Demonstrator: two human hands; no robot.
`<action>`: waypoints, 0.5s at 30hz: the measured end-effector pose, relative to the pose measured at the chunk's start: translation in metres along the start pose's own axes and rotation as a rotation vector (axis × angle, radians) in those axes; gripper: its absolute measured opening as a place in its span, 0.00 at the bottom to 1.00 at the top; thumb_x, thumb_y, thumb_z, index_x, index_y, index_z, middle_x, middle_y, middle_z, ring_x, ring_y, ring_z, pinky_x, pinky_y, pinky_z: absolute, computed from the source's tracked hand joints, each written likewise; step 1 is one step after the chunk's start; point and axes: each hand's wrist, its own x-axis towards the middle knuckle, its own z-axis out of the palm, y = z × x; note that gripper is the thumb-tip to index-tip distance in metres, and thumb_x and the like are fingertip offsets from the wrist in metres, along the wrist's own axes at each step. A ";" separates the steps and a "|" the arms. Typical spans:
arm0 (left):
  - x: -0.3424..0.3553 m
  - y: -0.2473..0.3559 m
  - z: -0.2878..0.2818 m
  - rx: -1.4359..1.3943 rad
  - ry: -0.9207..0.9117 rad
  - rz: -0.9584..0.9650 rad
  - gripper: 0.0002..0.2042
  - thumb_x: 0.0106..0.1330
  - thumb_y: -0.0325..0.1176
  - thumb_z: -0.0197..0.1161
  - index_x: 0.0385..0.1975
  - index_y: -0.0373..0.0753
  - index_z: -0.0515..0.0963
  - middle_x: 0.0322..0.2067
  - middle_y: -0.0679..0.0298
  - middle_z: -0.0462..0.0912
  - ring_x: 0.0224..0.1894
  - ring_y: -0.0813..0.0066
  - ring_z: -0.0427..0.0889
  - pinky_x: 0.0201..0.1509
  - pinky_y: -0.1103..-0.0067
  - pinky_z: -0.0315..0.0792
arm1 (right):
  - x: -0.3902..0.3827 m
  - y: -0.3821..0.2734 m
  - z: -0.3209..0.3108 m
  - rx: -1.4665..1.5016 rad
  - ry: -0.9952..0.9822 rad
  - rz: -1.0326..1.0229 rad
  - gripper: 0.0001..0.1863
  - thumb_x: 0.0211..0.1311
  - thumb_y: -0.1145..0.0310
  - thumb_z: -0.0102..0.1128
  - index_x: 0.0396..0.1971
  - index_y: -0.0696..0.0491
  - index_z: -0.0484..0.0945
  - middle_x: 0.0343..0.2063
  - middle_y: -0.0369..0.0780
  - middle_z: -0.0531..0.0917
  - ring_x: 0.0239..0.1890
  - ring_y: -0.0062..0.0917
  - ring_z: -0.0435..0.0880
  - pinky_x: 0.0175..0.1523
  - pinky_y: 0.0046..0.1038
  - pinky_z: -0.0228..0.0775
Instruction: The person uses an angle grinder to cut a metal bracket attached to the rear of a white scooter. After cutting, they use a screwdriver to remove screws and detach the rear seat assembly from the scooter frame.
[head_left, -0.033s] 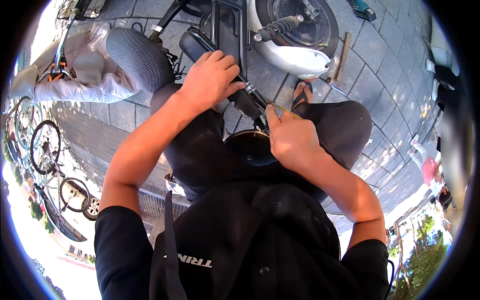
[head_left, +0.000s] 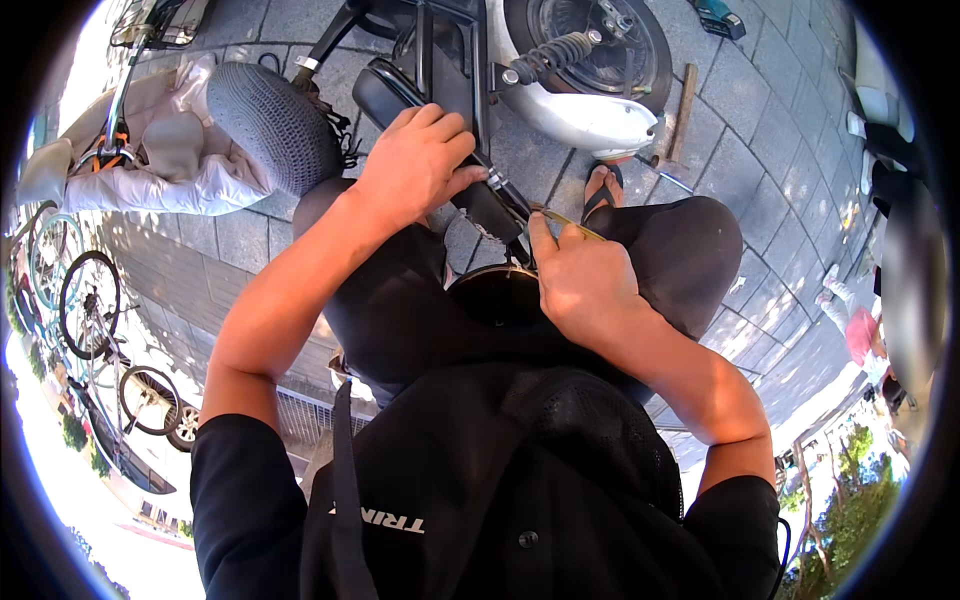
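My left hand (head_left: 418, 165) is closed over a black tubular part (head_left: 393, 88) of a two-wheeler's frame, its thumb along a metal fitting (head_left: 494, 180). My right hand (head_left: 585, 270) is closed around a thin yellow-edged thing (head_left: 563, 216), whose kind I cannot make out. The right fingertips are at the lower end of the same black assembly, near dark cables. Below them, between my knees, a round black part (head_left: 497, 297) with a pale rim is partly in shadow. My fingers hide where the right hand meets the assembly.
A white fender (head_left: 590, 120), coil-spring shock (head_left: 555, 60) and wheel (head_left: 655, 70) lie ahead. To their right are a hammer (head_left: 684, 112) and a teal power tool (head_left: 718, 18). A grey knit-covered seat (head_left: 272, 125) stands left. Bicycles (head_left: 90, 305) line the far left; a person (head_left: 862, 335) is far right.
The whole view has shifted slightly, with the frame and the seat a little further left. Both hands keep nearly the same place and hold.
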 end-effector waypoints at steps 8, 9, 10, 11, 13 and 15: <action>-0.002 0.013 -0.001 -0.018 0.016 -0.033 0.16 0.69 0.44 0.71 0.35 0.35 0.81 0.39 0.56 0.81 0.48 0.51 0.81 0.55 0.61 0.79 | -0.011 0.003 0.014 -0.019 0.256 -0.138 0.31 0.51 0.72 0.69 0.58 0.68 0.82 0.27 0.47 0.85 0.24 0.35 0.88 0.29 0.34 0.82; -0.002 0.016 -0.004 -0.009 -0.006 -0.059 0.16 0.70 0.44 0.71 0.34 0.35 0.82 0.38 0.55 0.82 0.48 0.50 0.81 0.54 0.60 0.79 | -0.011 0.001 0.018 -0.020 0.273 -0.146 0.31 0.51 0.72 0.70 0.57 0.68 0.83 0.27 0.47 0.85 0.23 0.35 0.88 0.29 0.33 0.81; -0.003 0.017 -0.007 -0.002 -0.033 -0.087 0.17 0.72 0.45 0.68 0.33 0.35 0.83 0.37 0.54 0.83 0.46 0.48 0.84 0.53 0.59 0.80 | -0.008 0.000 0.018 -0.014 0.283 -0.136 0.31 0.51 0.71 0.70 0.57 0.68 0.83 0.27 0.47 0.85 0.24 0.35 0.88 0.29 0.32 0.81; -0.008 0.029 -0.008 -0.041 -0.202 -0.107 0.17 0.73 0.45 0.67 0.33 0.34 0.84 0.37 0.52 0.84 0.46 0.47 0.85 0.53 0.59 0.80 | -0.009 -0.001 0.016 -0.022 0.271 -0.141 0.31 0.51 0.71 0.70 0.57 0.69 0.83 0.27 0.46 0.85 0.24 0.34 0.88 0.29 0.32 0.81; -0.022 0.066 -0.012 -0.117 -0.547 -0.134 0.18 0.73 0.46 0.67 0.32 0.33 0.84 0.38 0.49 0.87 0.45 0.44 0.88 0.52 0.58 0.81 | -0.013 0.002 0.012 -0.033 0.249 -0.142 0.32 0.51 0.70 0.71 0.57 0.69 0.82 0.27 0.46 0.85 0.24 0.33 0.89 0.30 0.32 0.82; -0.035 0.096 0.008 -0.029 -1.010 -0.092 0.21 0.75 0.47 0.65 0.43 0.30 0.84 0.41 0.41 0.89 0.45 0.42 0.91 0.51 0.57 0.82 | -0.014 0.004 0.016 -0.061 0.220 -0.138 0.34 0.50 0.69 0.72 0.59 0.68 0.81 0.28 0.45 0.85 0.24 0.31 0.89 0.29 0.31 0.81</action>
